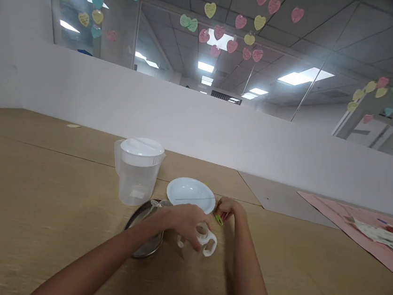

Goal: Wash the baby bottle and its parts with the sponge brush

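Note:
My left hand is closed around a cup with two white handles, whose lower part looks clear and blurred. My right hand, to its right, pinches a thin tool with a lime-green end. A fine straight shaft runs left from that hand across the white bowl; its tip is too small to make out. Partly under my left forearm lies a round metal pan with clear and white small parts in it.
A translucent lidded pitcher stands behind the pan, left of the bowl. On the far right a pink cloth carries a patterned fabric and a pen. A white wall with windows above closes off the wooden table.

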`<control>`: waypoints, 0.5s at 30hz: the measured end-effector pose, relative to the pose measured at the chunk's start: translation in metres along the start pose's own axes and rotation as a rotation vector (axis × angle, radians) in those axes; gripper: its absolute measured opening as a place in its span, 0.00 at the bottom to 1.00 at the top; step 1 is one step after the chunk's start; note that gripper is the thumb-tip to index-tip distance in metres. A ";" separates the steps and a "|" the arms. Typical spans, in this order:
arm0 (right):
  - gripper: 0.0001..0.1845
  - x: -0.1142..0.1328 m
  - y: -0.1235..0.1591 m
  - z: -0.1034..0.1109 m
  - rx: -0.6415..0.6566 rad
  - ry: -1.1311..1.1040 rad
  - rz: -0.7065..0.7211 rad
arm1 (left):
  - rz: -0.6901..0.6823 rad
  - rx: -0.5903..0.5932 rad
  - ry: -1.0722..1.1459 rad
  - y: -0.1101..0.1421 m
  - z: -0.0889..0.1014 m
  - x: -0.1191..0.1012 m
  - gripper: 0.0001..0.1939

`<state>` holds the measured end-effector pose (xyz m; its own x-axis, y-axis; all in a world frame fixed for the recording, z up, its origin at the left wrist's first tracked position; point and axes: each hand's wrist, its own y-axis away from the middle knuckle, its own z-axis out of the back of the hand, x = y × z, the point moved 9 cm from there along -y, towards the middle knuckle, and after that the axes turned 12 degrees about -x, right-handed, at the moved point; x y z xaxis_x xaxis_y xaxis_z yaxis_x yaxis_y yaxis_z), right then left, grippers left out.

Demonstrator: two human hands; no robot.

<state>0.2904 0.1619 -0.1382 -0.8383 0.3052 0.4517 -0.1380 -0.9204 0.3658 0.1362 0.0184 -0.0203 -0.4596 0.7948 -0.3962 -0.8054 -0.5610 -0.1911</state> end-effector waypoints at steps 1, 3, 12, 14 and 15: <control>0.05 0.001 0.000 0.001 -0.011 -0.006 0.004 | 0.014 0.036 -0.002 0.001 -0.003 0.002 0.26; 0.05 0.006 0.000 0.006 -0.056 -0.026 0.019 | 0.031 0.088 0.008 0.003 -0.005 0.006 0.27; 0.14 0.043 0.022 0.052 -0.337 -0.169 0.170 | 0.020 0.141 0.023 0.011 0.000 0.006 0.32; 0.10 0.047 0.026 0.052 -0.348 -0.152 0.188 | 0.024 0.105 0.034 0.013 0.010 0.008 0.33; 0.08 0.049 0.028 0.050 -0.348 -0.139 0.194 | 0.038 0.079 0.036 0.014 0.015 0.013 0.33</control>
<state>0.2719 0.1637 -0.0648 -0.7902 0.1267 0.5996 -0.1749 -0.9843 -0.0226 0.1133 0.0245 -0.0143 -0.4775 0.7639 -0.4341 -0.8155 -0.5692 -0.1047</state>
